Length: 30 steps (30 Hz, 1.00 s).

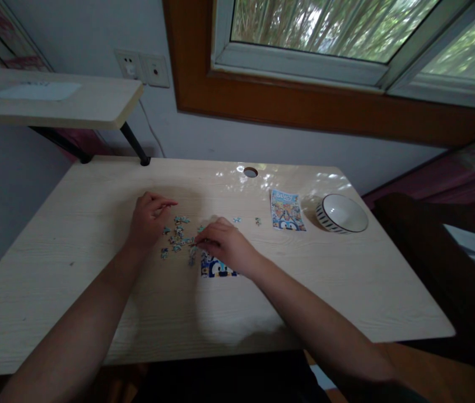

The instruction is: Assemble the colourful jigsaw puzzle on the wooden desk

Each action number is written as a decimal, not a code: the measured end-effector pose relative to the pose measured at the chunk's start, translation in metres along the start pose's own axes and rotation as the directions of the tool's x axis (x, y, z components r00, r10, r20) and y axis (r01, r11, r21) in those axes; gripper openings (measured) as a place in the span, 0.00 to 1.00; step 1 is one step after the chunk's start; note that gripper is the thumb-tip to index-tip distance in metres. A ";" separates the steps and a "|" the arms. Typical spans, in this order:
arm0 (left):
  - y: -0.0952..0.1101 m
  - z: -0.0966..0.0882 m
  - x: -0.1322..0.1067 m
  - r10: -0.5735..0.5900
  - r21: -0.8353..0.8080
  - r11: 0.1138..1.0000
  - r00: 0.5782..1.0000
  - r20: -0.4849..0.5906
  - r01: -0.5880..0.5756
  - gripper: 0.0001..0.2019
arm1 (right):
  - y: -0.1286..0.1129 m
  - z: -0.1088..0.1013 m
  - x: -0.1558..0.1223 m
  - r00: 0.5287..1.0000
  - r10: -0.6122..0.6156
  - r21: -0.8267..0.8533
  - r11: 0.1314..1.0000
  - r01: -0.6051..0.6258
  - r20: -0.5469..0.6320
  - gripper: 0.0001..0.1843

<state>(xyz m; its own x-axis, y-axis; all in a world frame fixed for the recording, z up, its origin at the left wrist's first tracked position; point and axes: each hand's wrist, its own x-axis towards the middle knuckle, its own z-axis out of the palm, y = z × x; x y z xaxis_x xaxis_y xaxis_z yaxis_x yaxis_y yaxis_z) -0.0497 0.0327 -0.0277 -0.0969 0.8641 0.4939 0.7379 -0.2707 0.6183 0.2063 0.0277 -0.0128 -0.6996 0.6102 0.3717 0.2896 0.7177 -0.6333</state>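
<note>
My left hand (147, 219) hovers at the left of a loose cluster of small jigsaw puzzle pieces (177, 237). Its index finger is stretched out, the thumb lies a little apart below, and nothing shows between them. Thumb and fingers of my right hand (227, 244) are closed in a pinch on a small puzzle piece (194, 243), at the right side of the cluster. Under that hand lies a partly assembled puzzle (219, 270) with a blue cartoon dog's face in its lower part. My right hand covers much of its upper part.
Two loose pieces, a pale one (237, 220) and a greenish one (258, 221), lie beyond my right hand. Farther right are a printed picture sheet (288, 211) and a striped bowl (341, 214). A raised shelf (94, 106) stands at the desk's back left.
</note>
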 end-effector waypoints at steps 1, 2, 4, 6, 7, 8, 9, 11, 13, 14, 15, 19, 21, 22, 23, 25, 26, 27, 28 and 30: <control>0.001 0.000 -0.001 0.040 0.008 0.999 0.999 0.010 -0.040 0.11 | 0.005 -0.007 -0.001 0.999 0.029 0.012 1.000 -0.029 -0.031 0.03; 0.003 0.000 -0.001 0.084 0.017 0.996 0.996 0.022 -0.084 0.11 | 0.010 -0.014 -0.002 0.997 0.062 0.021 0.998 -0.061 -0.042 0.03; 0.007 0.000 -0.003 0.181 0.029 0.983 0.982 0.056 -0.183 0.10 | 0.020 -0.025 -0.008 0.991 0.106 0.031 0.994 -0.104 -0.077 0.04; 0.011 0.000 -0.004 0.282 0.024 0.958 0.952 0.114 -0.287 0.10 | 0.029 -0.034 -0.016 0.985 0.151 0.035 0.988 -0.149 -0.079 0.05; 0.014 0.000 -0.005 0.330 0.014 0.942 0.931 0.154 -0.336 0.09 | 0.033 -0.037 -0.020 0.983 0.167 0.036 0.986 -0.165 -0.080 0.05; 0.016 0.000 -0.006 0.370 0.001 0.926 0.907 0.200 -0.378 0.09 | 0.036 -0.039 -0.023 0.981 0.180 0.030 0.983 -0.179 -0.074 0.06; 0.019 0.000 -0.007 0.413 -0.016 0.906 0.878 0.240 -0.422 0.10 | 0.038 -0.041 -0.027 0.979 0.191 0.022 0.982 -0.190 -0.067 0.06; 0.025 0.000 -0.010 0.471 -0.047 0.874 0.822 0.319 -0.483 0.10 | 0.041 -0.042 -0.031 0.975 0.210 0.004 0.978 -0.210 -0.073 0.05; 0.032 0.000 -0.012 0.518 -0.077 0.844 0.772 0.368 -0.530 0.11 | 0.041 -0.041 -0.031 0.971 0.222 -0.010 0.975 -0.224 -0.089 0.06; 0.035 -0.001 -0.012 0.527 -0.084 0.836 0.749 0.403 -0.543 0.12 | 0.041 -0.039 -0.030 0.971 0.222 -0.015 0.974 -0.224 -0.092 0.06; 0.037 -0.001 -0.013 0.541 -0.091 0.824 0.729 0.418 -0.559 0.13 | 0.040 -0.038 -0.029 0.972 0.216 -0.020 0.976 -0.218 -0.089 0.06; 0.042 -0.002 -0.014 0.550 -0.078 0.805 0.692 0.468 -0.588 0.14 | 0.040 -0.032 -0.024 0.987 0.148 -0.045 0.987 -0.151 -0.064 0.06; 0.041 -0.002 -0.015 0.554 -0.075 0.798 0.680 0.480 -0.598 0.14 | 0.040 -0.031 -0.024 0.990 0.124 -0.064 0.990 -0.128 -0.062 0.06; 0.041 -0.001 -0.015 0.553 -0.075 0.798 0.679 0.483 -0.597 0.14 | 0.040 -0.031 -0.024 0.991 0.119 -0.074 0.990 -0.123 -0.062 0.05; 0.040 0.000 -0.015 0.550 -0.076 0.801 0.679 0.486 -0.594 0.14 | 0.041 -0.031 -0.025 0.991 0.118 -0.081 0.989 -0.122 -0.062 0.05; 0.040 0.001 -0.016 0.540 -0.078 0.808 0.680 0.495 -0.585 0.15 | 0.041 -0.031 -0.026 0.991 0.117 -0.091 0.988 -0.123 -0.059 0.06; 0.040 0.001 -0.016 0.536 -0.077 0.809 0.679 0.502 -0.582 0.15 | 0.040 -0.031 -0.026 0.991 0.117 -0.093 0.988 -0.122 -0.058 0.06; 0.041 0.002 -0.017 0.534 -0.077 0.810 0.676 0.509 -0.582 0.15 | 0.040 -0.031 -0.026 0.991 0.116 -0.097 0.988 -0.122 -0.061 0.07; 0.041 0.002 -0.017 0.532 -0.076 0.809 0.673 0.514 -0.582 0.15 | 0.040 -0.031 -0.026 0.991 0.116 -0.103 0.987 -0.123 -0.065 0.07; 0.042 0.003 -0.017 0.529 -0.075 0.810 0.669 0.521 -0.582 0.15 | 0.040 -0.031 -0.026 0.990 0.118 -0.116 0.985 -0.127 -0.077 0.07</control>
<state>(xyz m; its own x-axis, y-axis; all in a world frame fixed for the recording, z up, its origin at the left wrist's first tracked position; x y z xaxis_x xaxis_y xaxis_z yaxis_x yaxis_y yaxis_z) -0.0151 0.0076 -0.0116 0.6739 0.6565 0.3389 0.6038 -0.7537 0.2593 0.2563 0.0505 -0.0271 -0.6082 0.7148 0.3451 0.4496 0.6686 -0.5923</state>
